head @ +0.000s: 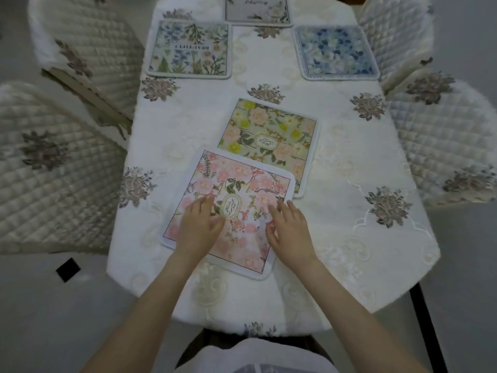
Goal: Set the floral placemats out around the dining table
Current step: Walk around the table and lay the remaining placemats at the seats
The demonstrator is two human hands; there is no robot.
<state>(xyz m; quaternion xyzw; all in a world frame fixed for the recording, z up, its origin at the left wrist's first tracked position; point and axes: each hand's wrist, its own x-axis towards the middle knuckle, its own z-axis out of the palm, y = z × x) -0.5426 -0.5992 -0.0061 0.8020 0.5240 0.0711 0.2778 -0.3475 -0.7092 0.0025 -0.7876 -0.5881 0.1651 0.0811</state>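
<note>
Both hands, the left hand (200,220) and right hand (289,227), rest flat with fingers spread on a pink placemat (228,211) lying crooked at the table's (349,238) near end, overlapping a yellow placemat (271,141); straightening it and moving the other likely come next.

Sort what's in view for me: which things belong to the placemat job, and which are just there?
Part of the job:
pink placemat, under left hand and right hand
yellow placemat, partly beneath the pink one
green-blue placemat
blue placemat
grey placemat
table

Just there:
quilted chairs
black square on floor
</note>
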